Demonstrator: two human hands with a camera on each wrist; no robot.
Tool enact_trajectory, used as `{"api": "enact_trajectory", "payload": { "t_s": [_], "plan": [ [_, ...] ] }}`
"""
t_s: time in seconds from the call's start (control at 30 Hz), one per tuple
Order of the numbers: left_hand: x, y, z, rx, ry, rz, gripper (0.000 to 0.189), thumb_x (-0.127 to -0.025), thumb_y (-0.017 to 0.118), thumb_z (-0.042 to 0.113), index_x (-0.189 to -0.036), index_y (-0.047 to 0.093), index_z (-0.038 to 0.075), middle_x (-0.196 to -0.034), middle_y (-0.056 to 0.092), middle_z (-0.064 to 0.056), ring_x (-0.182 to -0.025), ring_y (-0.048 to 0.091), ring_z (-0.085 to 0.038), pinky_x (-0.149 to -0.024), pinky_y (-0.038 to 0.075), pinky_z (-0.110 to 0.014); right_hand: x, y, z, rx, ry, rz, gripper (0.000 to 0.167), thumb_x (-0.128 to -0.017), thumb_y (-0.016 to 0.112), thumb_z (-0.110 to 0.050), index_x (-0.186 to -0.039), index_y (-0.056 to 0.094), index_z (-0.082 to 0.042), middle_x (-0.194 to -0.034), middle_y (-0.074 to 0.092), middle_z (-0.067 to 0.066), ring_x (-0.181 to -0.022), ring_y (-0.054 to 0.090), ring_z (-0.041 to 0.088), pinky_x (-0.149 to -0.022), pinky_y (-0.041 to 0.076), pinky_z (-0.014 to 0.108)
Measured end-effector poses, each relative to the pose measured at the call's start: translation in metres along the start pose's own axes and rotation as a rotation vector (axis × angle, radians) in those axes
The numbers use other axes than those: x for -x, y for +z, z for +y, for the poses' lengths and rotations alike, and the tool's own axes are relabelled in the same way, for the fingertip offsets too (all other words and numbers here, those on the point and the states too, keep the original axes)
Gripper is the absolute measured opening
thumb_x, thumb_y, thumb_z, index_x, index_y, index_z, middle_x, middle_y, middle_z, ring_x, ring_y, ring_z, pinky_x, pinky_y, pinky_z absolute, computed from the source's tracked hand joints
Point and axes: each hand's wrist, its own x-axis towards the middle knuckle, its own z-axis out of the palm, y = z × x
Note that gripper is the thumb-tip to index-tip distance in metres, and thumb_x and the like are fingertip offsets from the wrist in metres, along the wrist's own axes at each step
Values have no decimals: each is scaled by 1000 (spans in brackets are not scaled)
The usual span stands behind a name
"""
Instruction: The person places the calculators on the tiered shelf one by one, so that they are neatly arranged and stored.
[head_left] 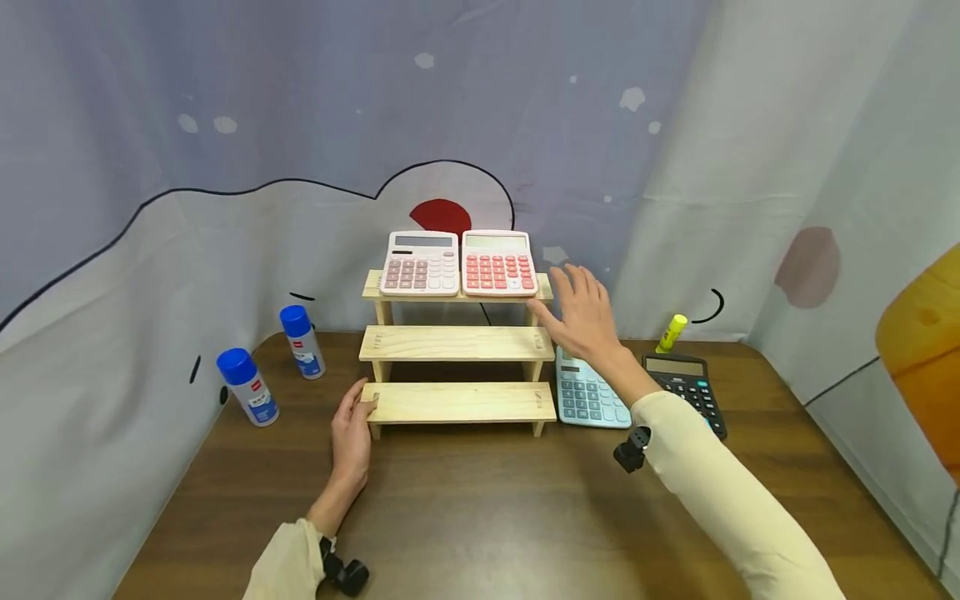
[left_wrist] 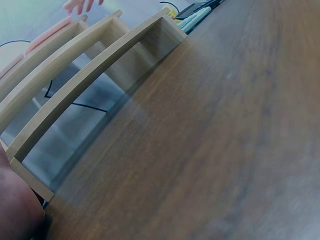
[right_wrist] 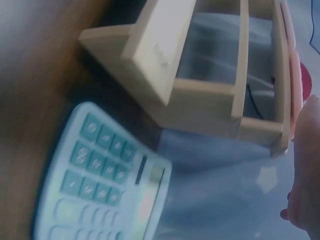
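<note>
A three-tier wooden display stand (head_left: 457, 402) stands on the table. My left hand (head_left: 351, 437) holds the left end of its lowest tier, thumb at the edge; in the left wrist view only part of that hand (left_wrist: 17, 202) shows. On the top tier, a white calculator (head_left: 420, 265) and a pink-keyed calculator (head_left: 498, 265) lean side by side. My right hand (head_left: 581, 312) is raised just right of the pink-keyed one, fingers extended and holding nothing. Below it, a light blue calculator (head_left: 588, 400) lies beside the stand, partly hidden by the right arm in the head view.
A black calculator (head_left: 678, 379) lies right of the blue one, with a yellow highlighter (head_left: 671, 333) behind it. Two blue-capped white bottles (head_left: 251, 392) stand at the left. A printed curtain (head_left: 300, 250) hangs behind the table (head_left: 480, 517).
</note>
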Motion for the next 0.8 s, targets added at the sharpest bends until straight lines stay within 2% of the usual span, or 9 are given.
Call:
{"api": "enact_trajectory", "payload": {
  "t_s": [0.4,0.6,0.8],
  "plan": [
    [0,-1,0,3,-3,-7,51,-101,43,10,-152,40,6,-159,37,-12,-145,33,-21,-121,26,-43,45,8,41,-46,141,36,75,-98,45,-59,-151,36,-7,-153,35,24,-143,29,43,-115,24,61],
    [0,0,0,-11,-4,7,50,-101,45,12,-151,42,7,-158,39,-12,-143,36,-21,-120,28,-43,69,13,60,-28,257,24,83,-96,45,-64,-152,33,-5,-153,31,27,-142,27,47,-114,20,66],
    [-2,-1,1,-25,-19,9,51,-101,45,12,-152,42,10,-159,37,-11,-146,33,-21,-121,27,-42,86,16,80,4,361,12,91,-93,46,-68,-154,28,-3,-153,29,31,-141,25,50,-112,19,69]
  ]
}}
